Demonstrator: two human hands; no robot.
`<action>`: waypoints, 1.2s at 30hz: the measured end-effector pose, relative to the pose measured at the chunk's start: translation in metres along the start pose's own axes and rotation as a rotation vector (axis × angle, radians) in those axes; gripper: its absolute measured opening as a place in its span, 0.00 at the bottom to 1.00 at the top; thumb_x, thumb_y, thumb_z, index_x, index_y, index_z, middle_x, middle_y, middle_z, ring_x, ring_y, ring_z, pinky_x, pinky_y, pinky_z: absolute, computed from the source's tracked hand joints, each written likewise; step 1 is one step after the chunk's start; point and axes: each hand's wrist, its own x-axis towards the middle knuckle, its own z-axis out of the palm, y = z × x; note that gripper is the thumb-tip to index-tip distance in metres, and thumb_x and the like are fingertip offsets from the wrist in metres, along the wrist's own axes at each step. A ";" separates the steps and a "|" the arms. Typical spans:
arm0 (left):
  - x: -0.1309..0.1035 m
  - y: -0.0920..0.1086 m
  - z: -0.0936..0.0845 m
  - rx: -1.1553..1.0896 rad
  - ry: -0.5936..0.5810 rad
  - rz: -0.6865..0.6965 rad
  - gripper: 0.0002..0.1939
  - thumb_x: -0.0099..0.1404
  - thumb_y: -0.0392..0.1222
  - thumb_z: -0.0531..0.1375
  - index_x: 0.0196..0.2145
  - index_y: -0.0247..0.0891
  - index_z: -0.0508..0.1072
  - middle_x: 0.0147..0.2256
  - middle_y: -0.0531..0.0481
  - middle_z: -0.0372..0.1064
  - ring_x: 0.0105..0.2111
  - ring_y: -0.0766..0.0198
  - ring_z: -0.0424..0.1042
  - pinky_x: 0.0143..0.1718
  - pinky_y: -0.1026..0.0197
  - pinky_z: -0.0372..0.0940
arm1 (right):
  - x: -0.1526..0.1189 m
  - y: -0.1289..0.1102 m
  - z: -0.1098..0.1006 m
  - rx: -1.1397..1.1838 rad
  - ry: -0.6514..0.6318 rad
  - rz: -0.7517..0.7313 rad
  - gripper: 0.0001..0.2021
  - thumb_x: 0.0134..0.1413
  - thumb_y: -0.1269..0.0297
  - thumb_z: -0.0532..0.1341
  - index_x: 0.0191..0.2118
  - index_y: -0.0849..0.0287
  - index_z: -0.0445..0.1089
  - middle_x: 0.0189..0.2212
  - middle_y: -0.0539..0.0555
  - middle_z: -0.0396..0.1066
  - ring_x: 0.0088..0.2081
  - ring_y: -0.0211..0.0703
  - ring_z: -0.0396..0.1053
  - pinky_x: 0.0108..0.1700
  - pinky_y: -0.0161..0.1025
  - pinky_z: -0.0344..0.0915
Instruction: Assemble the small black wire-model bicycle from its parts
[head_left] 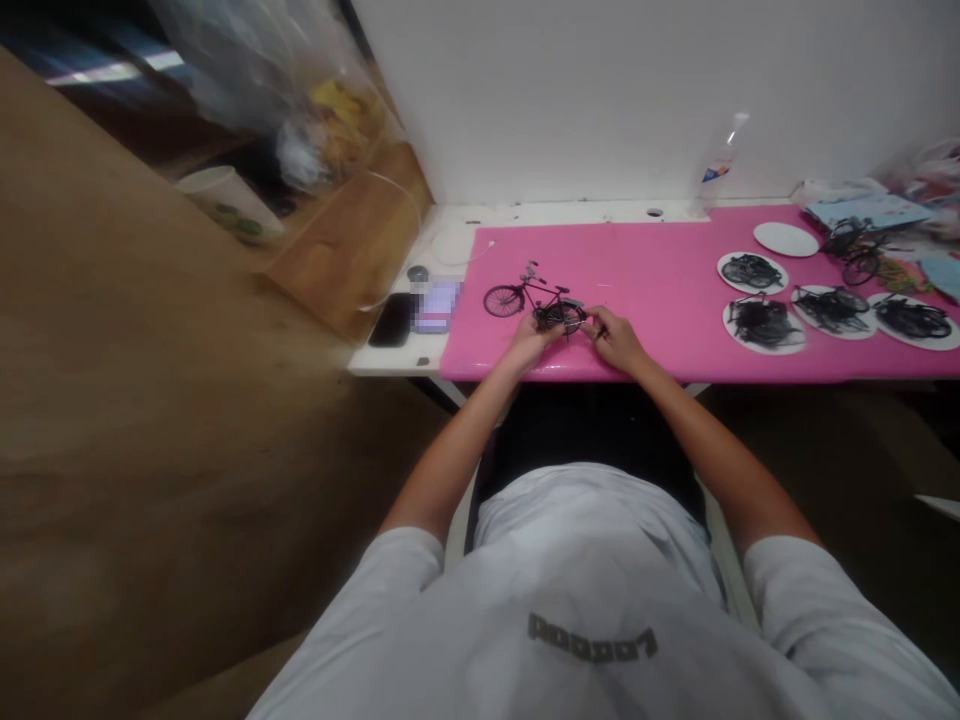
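Observation:
A small black model bicycle (531,292) is tilted over the pink table cover, its front wheel pointing left. My left hand (529,342) grips it low near the rear wheel, with the fingers partly hidden behind the frame and wheel. At the right side of that wheel is my right hand (616,340), its thumb and fingers pinched together. Whatever lies between those fingertips is too small to make out.
Black parts fill several white plates (765,325) on the right, near another model bicycle (855,250). A bare white plate (786,239) lies behind them. To the left are a black phone (391,320), a purple item (437,306) and a white cable (461,262). A white wall (600,100) rises behind.

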 end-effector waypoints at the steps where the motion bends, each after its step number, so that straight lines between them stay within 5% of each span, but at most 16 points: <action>1: 0.000 0.000 0.000 0.003 -0.002 0.001 0.31 0.47 0.45 0.84 0.47 0.36 0.83 0.49 0.40 0.84 0.52 0.49 0.82 0.65 0.46 0.69 | 0.000 0.000 0.000 0.003 -0.004 -0.002 0.19 0.73 0.45 0.60 0.55 0.55 0.74 0.30 0.49 0.70 0.28 0.42 0.64 0.36 0.40 0.59; 36: 0.002 -0.006 -0.003 0.024 0.035 0.005 0.29 0.47 0.43 0.83 0.46 0.37 0.82 0.46 0.43 0.83 0.46 0.55 0.80 0.61 0.48 0.70 | -0.001 -0.004 -0.001 0.059 -0.040 -0.019 0.16 0.76 0.47 0.54 0.52 0.54 0.68 0.31 0.49 0.69 0.31 0.44 0.67 0.39 0.42 0.61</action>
